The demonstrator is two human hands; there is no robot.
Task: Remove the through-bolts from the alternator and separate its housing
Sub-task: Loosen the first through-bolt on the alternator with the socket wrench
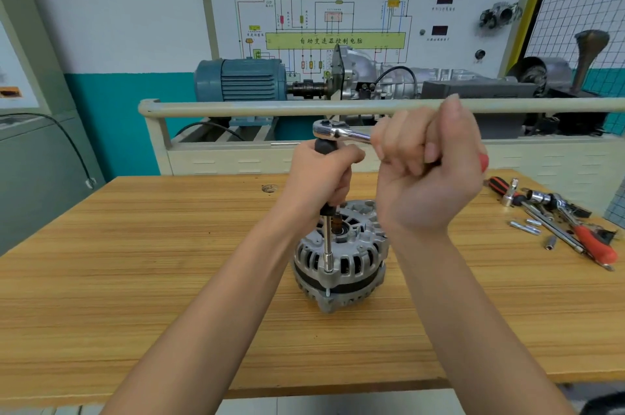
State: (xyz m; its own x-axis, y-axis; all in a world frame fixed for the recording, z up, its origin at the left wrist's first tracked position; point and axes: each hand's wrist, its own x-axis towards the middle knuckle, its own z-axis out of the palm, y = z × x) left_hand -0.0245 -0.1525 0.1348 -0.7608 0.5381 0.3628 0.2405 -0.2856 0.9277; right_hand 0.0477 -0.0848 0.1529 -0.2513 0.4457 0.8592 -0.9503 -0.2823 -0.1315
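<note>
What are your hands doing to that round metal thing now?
Left hand grips black driver handle, shaft on silver ribbed alternator. Right hand grips chrome ratchet wrench. Housing unseparated. Nothing blocking; loose tools lie aside right.

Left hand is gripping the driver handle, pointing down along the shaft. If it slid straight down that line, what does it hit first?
Likely the top face of the alternator. The left hand sits on the extension, directly above the housing, with only bare shaft between; depth is uncertain from one view.

Blue motor, wiring-diagram board, wire grid panel
</note>
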